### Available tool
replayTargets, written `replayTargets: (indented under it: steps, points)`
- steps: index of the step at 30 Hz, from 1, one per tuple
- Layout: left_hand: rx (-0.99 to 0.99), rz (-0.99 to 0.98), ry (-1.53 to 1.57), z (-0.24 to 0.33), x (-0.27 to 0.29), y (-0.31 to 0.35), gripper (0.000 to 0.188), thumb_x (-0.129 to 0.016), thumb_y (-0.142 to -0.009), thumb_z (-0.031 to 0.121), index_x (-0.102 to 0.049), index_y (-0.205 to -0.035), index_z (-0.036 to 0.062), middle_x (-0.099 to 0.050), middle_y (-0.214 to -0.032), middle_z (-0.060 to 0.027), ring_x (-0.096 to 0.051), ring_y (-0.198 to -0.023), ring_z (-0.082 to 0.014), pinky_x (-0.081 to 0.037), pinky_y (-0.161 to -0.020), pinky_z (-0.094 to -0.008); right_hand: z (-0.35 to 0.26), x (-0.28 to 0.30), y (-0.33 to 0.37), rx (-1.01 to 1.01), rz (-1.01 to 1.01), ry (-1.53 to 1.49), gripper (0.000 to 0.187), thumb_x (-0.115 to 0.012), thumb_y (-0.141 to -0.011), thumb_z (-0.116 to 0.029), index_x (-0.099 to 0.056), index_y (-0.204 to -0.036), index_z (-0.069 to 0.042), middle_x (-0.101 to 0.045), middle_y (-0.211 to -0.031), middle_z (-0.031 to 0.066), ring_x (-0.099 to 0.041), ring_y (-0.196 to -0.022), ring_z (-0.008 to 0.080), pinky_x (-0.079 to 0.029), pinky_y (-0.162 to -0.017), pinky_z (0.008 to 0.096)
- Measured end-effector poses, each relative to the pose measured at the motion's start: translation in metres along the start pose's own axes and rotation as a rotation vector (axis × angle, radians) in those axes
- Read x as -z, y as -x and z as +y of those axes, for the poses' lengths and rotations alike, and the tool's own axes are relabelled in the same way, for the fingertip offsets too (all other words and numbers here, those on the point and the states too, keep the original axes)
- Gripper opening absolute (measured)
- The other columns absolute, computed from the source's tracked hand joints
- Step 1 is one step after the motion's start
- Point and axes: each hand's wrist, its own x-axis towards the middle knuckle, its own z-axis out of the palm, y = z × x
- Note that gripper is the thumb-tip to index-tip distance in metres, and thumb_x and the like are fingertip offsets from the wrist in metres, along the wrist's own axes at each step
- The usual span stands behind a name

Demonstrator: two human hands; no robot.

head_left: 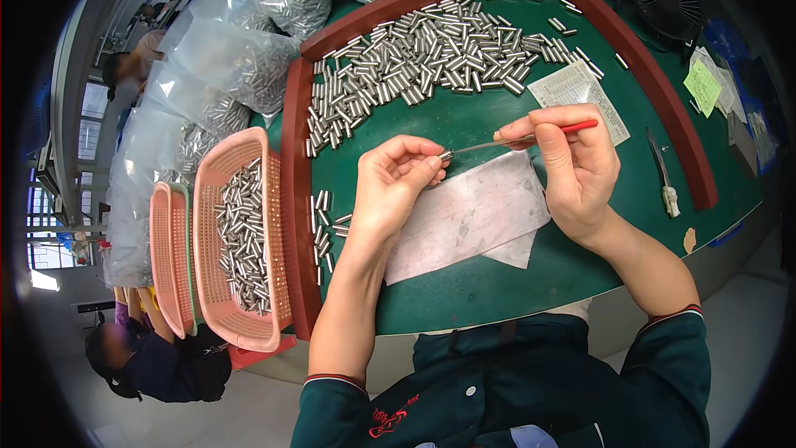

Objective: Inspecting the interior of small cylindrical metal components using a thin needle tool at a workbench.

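Observation:
My left hand (400, 178) pinches a small metal cylinder (446, 155) between thumb and fingers, over the top left of a stained white cloth (468, 220). In my right hand (576, 170) is a thin tool with a red handle (578, 126), held like a pen. Its slender metal shaft points left, and the tip meets the end of the cylinder; whether it goes inside I cannot tell. Beyond my hands lies a broad heap of similar metal cylinders (431, 50) on the green table top (514, 299). A few more lie left of my left forearm.
A dark red raised frame (294, 174) borders the work area. At left stand a pink basket (278, 282) of cylinders and clear bags (240, 58) of them. A printed card (580, 91), tweezers (663, 174) and a black fan (663, 0) are at right. People sit at far left.

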Motion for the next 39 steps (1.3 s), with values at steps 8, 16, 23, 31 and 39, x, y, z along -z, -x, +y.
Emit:
replayTargets:
  steps: [8, 16, 23, 31, 39]
  points:
    - [0.002, -0.006, -0.018, 0.0009, 0.0018, 0.0007, 0.008, -0.058, -0.079, -0.004, -0.058, -0.087, -0.0032, -0.062, -0.080, -0.0104, -0.058, -0.069, -0.0112, -0.048, -0.066, -0.0221, -0.0033, 0.0070, -0.0083, -0.057, 0.067, 0.031, 0.007, -0.047, -0.088, -0.002, -0.049, -0.093, 0.002, -0.062, -0.079, 0.0110, -0.062, -0.071, 0.0139, -0.052, -0.063, 0.0228]
    - [0.010, -0.005, -0.019, 0.0000, 0.0000, 0.0006, 0.008, -0.057, -0.079, -0.004, -0.058, -0.087, -0.0033, -0.062, -0.078, -0.0093, -0.058, -0.068, -0.0101, -0.048, -0.065, -0.0212, -0.0014, 0.0005, -0.0003, -0.015, 0.001, -0.011, 0.007, -0.047, -0.088, -0.001, -0.049, -0.093, 0.003, -0.062, -0.080, 0.0122, -0.062, -0.071, 0.0149, -0.052, -0.063, 0.0235]
    - [0.064, -0.061, 0.060, 0.0017, 0.0037, 0.0005, 0.009, -0.057, -0.081, 0.000, -0.058, -0.089, -0.0022, -0.062, -0.079, -0.0107, -0.058, -0.065, -0.0115, -0.048, -0.063, -0.0221, -0.0008, 0.0043, -0.0059, 0.032, 0.077, -0.013, 0.007, -0.046, -0.088, 0.000, -0.049, -0.094, 0.004, -0.062, -0.081, 0.0122, -0.062, -0.072, 0.0151, -0.052, -0.062, 0.0234]
    - [0.059, -0.062, 0.056, 0.0002, 0.0035, -0.0006, 0.009, -0.057, -0.081, 0.001, -0.058, -0.090, -0.0018, -0.063, -0.079, -0.0107, -0.058, -0.066, -0.0113, -0.048, -0.063, -0.0222, 0.0009, 0.0000, 0.0005, 0.039, 0.001, 0.014, 0.006, -0.049, -0.086, 0.002, -0.049, -0.092, 0.004, -0.062, -0.078, 0.0130, -0.063, -0.069, 0.0166, -0.052, -0.061, 0.0243]
    - [0.044, -0.050, 0.047, -0.0008, 0.0032, -0.0009, 0.010, -0.058, -0.079, -0.001, -0.058, -0.089, -0.0021, -0.062, -0.080, -0.0106, -0.058, -0.068, -0.0115, -0.049, -0.065, -0.0225, 0.0010, -0.0011, -0.0019, 0.314, -0.059, 0.139, 0.011, -0.054, -0.079, 0.009, -0.049, -0.087, 0.004, -0.062, -0.073, 0.0136, -0.063, -0.063, 0.0214, -0.049, -0.052, 0.0256]
